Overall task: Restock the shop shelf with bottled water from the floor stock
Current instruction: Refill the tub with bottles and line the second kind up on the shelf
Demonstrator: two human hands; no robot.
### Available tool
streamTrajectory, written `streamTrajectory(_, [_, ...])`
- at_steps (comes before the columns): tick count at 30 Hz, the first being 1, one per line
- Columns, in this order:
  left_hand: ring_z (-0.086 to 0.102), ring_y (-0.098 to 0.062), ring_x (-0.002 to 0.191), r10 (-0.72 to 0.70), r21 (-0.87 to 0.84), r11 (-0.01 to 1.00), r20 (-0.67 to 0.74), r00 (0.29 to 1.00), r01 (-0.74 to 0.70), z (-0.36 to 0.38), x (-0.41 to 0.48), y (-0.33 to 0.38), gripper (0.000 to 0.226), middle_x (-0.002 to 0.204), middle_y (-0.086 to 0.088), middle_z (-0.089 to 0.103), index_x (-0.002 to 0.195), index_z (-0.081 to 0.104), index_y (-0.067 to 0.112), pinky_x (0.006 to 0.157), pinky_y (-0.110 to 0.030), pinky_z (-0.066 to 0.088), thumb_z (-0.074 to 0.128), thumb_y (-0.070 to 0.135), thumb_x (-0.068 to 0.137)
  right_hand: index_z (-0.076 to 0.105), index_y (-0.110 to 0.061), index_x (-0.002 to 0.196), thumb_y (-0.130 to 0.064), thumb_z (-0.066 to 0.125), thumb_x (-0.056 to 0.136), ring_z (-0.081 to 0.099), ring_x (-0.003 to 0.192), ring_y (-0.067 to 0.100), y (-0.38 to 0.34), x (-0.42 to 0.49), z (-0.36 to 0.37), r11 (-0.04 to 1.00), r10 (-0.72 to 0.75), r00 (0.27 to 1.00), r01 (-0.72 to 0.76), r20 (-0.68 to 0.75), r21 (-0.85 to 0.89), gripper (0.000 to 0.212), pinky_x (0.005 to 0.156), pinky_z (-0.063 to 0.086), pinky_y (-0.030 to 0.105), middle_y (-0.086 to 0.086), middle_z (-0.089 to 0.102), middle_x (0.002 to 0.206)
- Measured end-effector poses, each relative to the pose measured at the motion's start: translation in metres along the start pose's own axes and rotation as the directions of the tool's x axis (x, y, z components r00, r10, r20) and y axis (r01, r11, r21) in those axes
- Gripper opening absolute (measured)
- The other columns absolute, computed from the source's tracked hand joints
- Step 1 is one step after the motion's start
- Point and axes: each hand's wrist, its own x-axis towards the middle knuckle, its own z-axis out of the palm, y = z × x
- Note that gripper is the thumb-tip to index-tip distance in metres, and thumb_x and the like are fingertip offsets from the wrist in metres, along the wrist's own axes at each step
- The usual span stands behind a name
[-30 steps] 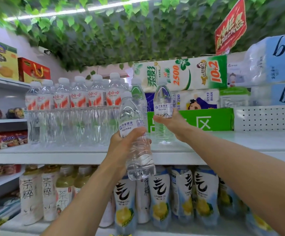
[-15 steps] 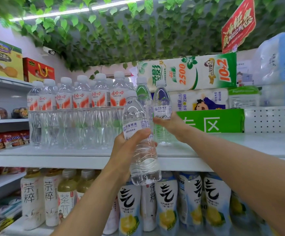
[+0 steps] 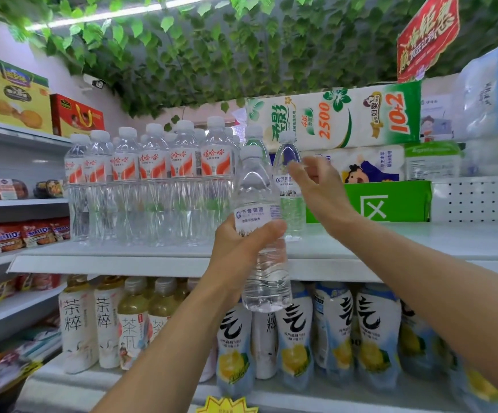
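Both arms reach forward, left grip (image 3: 243, 248) clasping a water bottle (image 3: 255, 186), right grip (image 3: 320, 193) spread slack.

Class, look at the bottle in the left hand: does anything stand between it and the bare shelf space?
Partly: the right hand hangs open over the shelf beside the standing bottle, across the bare stretch on the right. Ahead of the held bottle, the shelf front looks bare.

Water bottle (image 3: 261, 234): clear, white-blue label. Shelved water bottles (image 3: 152, 186): red-white labels. Box (image 3: 390, 204): green. Shelf (image 3: 420, 242): white.
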Motion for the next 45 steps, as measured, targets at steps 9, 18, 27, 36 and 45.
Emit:
streamTrajectory(9, [0.07, -0.005, 0.087, 0.133, 0.17, 0.975, 0.084, 0.987, -0.146, 0.038, -0.003, 0.023, 0.074, 0.105, 0.003, 0.068, 0.129, 0.045, 0.017, 0.071, -0.019, 0.054, 0.08, 0.043, 0.07, 0.069, -0.007, 0.087, -0.03, 0.056, 0.097, 0.066, 0.069, 0.013, -0.073, -0.016, -0.019, 0.997, 0.023, 0.981, -0.038, 0.193, 0.072, 0.028, 0.071, 0.055, 0.029, 0.007, 0.071, 0.082])
streamTrajectory(18, [0.023, -0.011, 0.136, 0.501, 0.688, 0.673, -0.154, 0.852, -0.271, -0.003, 0.039, -0.013, 0.061, 0.147, 0.004, 0.033, 0.141, 0.04, 0.022, 0.115, -0.034, 0.023, 0.067, 0.04, 0.09, 0.063, 0.003, 0.084, -0.021, 0.049, 0.097, 0.053, 0.07, 0.017, -0.056, 0.031, -0.022, 0.996, -0.085, 0.995, 0.086, 0.046, -0.019, 0.03, 0.058, 0.044, 0.019, 0.013, 0.06, 0.081])
streamTrajectory(27, [-0.017, -0.019, 0.15, 0.554, 0.933, 0.265, 0.06, 0.831, -0.244, -0.017, 0.067, -0.042, 0.098, 0.164, 0.005, -0.011, 0.156, 0.012, 0.026, 0.123, -0.045, 0.001, 0.073, 0.044, 0.082, 0.031, -0.011, 0.148, -0.051, 0.057, 0.092, 0.039, 0.133, 0.026, -0.014, 0.039, -0.007, 0.981, 0.064, 0.989, -0.038, 0.13, -0.193, 0.074, 0.105, 0.037, 0.04, 0.008, 0.041, 0.145])
streamTrajectory(36, [-0.017, -0.019, 0.15, 0.556, 0.934, 0.266, 0.054, 0.829, -0.239, -0.017, 0.069, -0.046, 0.098, 0.164, 0.003, -0.011, 0.157, 0.012, 0.024, 0.123, -0.047, 0.003, 0.073, 0.041, 0.082, 0.048, -0.013, 0.122, -0.038, 0.077, 0.082, 0.06, 0.1, 0.015, 0.037, -0.03, -0.009, 0.928, 0.169, 0.98, -0.12, 0.109, -0.353, 0.055, 0.087, 0.049, 0.031, -0.002, 0.061, 0.111])
streamTrajectory(45, [-0.015, -0.019, 0.15, 0.565, 0.923, 0.285, 0.057, 0.823, -0.259, -0.018, 0.069, -0.048, 0.093, 0.165, 0.0, -0.008, 0.156, 0.017, 0.021, 0.123, -0.049, 0.007, 0.072, 0.038, 0.084, 0.05, -0.016, 0.124, -0.034, 0.07, 0.088, 0.058, 0.104, 0.016, 0.046, -0.018, -0.002, 0.926, 0.129, 0.98, -0.065, 0.15, -0.373, 0.045, 0.085, 0.044, 0.029, -0.003, 0.06, 0.113])
